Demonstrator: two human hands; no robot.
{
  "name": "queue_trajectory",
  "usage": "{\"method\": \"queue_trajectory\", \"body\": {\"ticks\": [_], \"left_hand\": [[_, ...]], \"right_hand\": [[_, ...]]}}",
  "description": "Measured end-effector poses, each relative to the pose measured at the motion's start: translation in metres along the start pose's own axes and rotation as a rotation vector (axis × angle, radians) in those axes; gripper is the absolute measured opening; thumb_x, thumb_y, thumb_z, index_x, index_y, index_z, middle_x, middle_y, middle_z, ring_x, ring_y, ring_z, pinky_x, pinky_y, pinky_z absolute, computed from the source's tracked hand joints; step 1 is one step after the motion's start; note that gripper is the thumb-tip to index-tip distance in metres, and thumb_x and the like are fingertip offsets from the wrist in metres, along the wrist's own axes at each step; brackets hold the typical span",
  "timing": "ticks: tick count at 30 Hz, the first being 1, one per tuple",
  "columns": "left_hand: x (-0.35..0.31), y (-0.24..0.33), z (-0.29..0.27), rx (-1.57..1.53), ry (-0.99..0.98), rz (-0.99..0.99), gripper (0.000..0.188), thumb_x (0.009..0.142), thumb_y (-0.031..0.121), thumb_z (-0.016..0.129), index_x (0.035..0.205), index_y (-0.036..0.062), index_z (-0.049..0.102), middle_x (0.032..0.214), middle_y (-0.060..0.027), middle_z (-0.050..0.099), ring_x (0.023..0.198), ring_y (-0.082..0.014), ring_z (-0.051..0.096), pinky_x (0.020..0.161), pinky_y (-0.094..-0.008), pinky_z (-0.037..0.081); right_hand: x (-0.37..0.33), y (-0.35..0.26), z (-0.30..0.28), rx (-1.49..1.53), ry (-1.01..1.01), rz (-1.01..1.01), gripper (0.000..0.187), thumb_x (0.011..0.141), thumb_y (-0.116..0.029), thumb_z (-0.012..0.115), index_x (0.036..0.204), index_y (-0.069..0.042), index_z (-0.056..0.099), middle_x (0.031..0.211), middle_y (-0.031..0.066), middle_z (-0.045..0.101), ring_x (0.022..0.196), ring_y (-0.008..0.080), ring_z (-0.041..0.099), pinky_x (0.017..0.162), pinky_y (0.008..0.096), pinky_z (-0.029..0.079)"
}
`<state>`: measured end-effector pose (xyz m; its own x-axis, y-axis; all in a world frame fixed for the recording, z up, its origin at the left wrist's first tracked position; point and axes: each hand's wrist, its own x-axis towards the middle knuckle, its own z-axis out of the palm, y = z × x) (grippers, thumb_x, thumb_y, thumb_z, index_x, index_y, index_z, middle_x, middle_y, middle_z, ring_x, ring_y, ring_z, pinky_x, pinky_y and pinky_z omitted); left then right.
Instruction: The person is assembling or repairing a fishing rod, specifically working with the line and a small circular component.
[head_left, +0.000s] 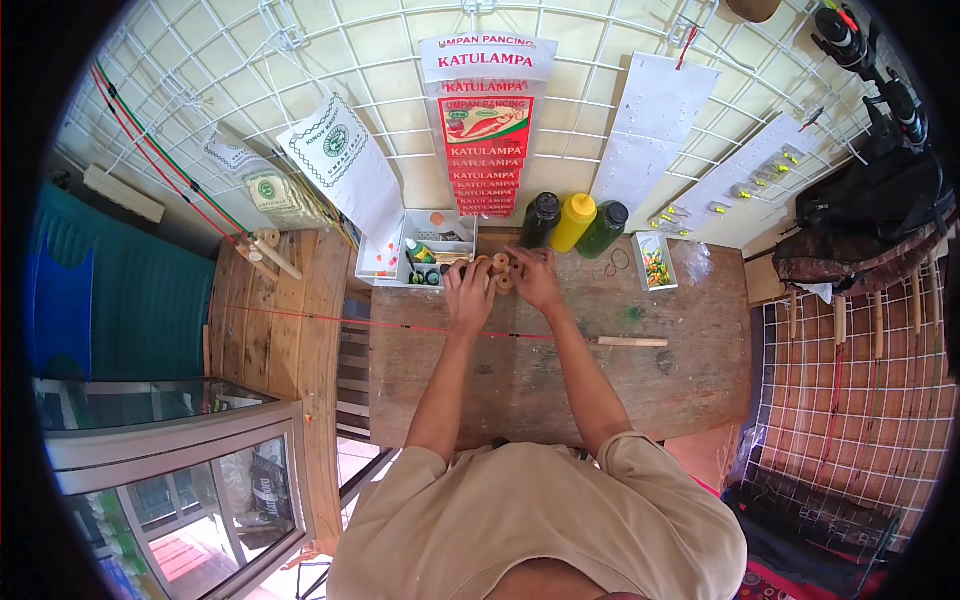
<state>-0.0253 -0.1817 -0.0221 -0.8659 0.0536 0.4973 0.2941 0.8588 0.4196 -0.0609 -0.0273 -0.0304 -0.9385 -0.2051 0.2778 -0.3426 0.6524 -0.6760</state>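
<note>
Several small round wooden spools [503, 282] are bunched at the far side of the worn wooden table [420, 370]. From the left, my left hand [470, 291] curls its fingers against the bunch; what lies under the fingertips is partly hidden. On the other side, my right hand [538, 282] has its bent fingers and thumb at the spools. A thin red fishing rod [430, 328] passes crosswise beneath my forearms, its pale wooden handle [632, 342] at the right.
Beyond my hands stand a black bottle [541, 220], a yellow squeeze bottle [574, 222] and a dark green bottle [603, 228]. A white divided box [381, 272] holds small supplies; a small white tray [655, 240] holds colourful floats. A glass cabinet [190, 450] is at left.
</note>
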Motion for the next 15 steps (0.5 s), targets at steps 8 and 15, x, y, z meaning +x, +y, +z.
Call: {"method": "queue_trajectory", "body": {"ticks": [8, 15], "left_hand": [[0.004, 0.002, -0.005, -0.018, 0.018, -0.008, 0.032, 0.075, 0.01, 0.067, 0.107, 0.013, 0.059, 0.109, -0.0001, 0.059, 0.105, -0.0269, 0.046, 0.092, -0.0414, 0.035], [0.01, 0.022, -0.019, -0.185, 0.001, -0.038, 0.04, 0.075, 0.021, 0.073, 0.112, 0.0113, 0.061, 0.101, -0.004, 0.063, 0.104, -0.0272, 0.047, 0.091, -0.0404, 0.038]], "right_hand": [[0.003, -0.002, 0.006, -0.037, 0.022, 0.065, 0.037, 0.076, -0.015, 0.066, 0.113, -0.015, 0.065, 0.107, 0.0087, 0.065, 0.102, 0.0318, 0.049, 0.095, 0.039, 0.036], [-0.015, -0.015, -0.02, 0.328, 0.103, 0.267, 0.025, 0.088, -0.018, 0.061, 0.111, -0.009, 0.064, 0.102, 0.006, 0.067, 0.095, 0.019, 0.058, 0.083, 0.0298, 0.043]]}}
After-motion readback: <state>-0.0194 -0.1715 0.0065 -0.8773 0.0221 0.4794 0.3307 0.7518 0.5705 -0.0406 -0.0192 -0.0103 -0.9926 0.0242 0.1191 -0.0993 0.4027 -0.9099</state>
